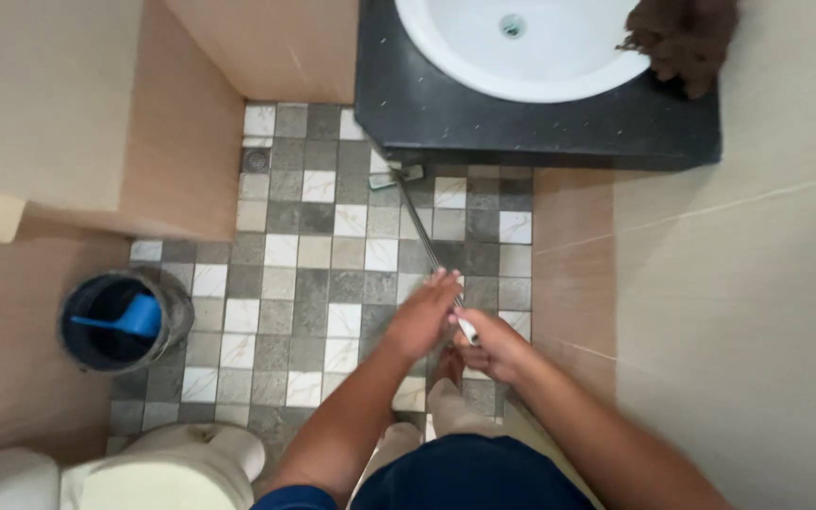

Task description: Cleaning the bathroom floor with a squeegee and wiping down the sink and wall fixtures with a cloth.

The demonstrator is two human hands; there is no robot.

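A long thin metal handle (419, 225) slants from my hands down to a flat floor-wiper head (395, 176) resting on the checkered grey, white and beige tiles under the sink counter. My right hand (489, 344) is closed around the white top end of the handle. My left hand (424, 312) lies on the handle just above it, fingers extended and loosely wrapped over the shaft. Both forearms reach forward from my body; my legs and a bare foot show below them.
A white basin (484, 57) sits in a black counter (446, 113) at the top, with a brown mop-like tuft (684, 38) on its right edge. A dark bucket (168, 312) holding a blue scoop (134, 317) stands left. A white toilet (144, 467) is bottom left. A floor drain (256, 160) lies near the wall.
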